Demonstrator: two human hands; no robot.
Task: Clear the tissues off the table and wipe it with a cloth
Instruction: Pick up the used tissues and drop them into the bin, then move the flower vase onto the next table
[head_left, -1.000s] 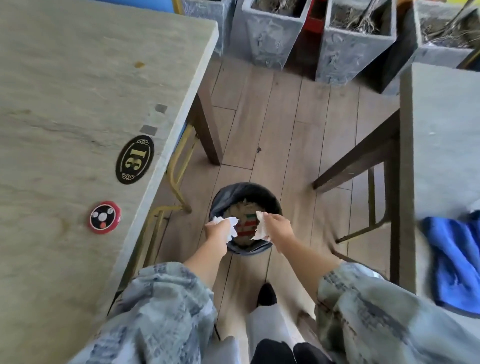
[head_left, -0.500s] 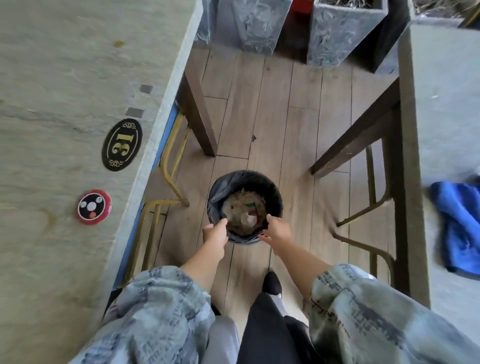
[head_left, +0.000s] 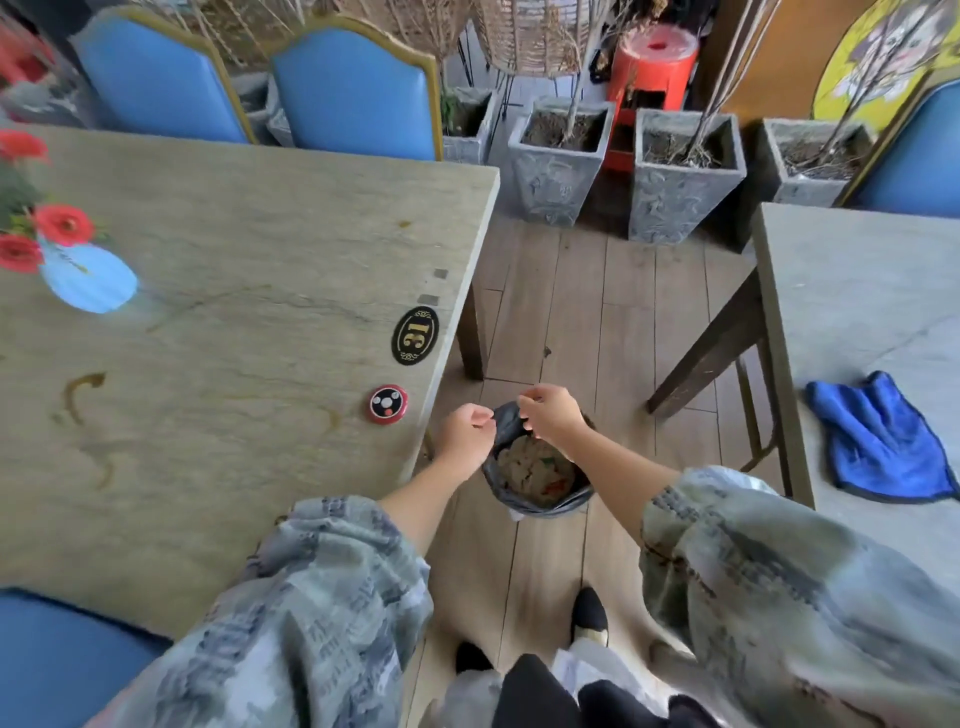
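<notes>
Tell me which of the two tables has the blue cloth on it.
The table on the right; the blue cloth lies near its edge. The left table holds a vase, number plate and call button instead.

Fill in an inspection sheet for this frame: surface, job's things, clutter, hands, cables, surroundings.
Surface: left table carries brownish stains; no tissues seen on it.
Job's things: blue cloth lies on right table; bin on the floor between the tables holds waste.
Clutter: vase of red flowers, call button, number plate.
Hands: left hand and right hand above the bin, fingers curled, nothing seen in them.
Cables: nothing seen.
Surroundings: blue chairs, grey planters, wooden floor.
</notes>
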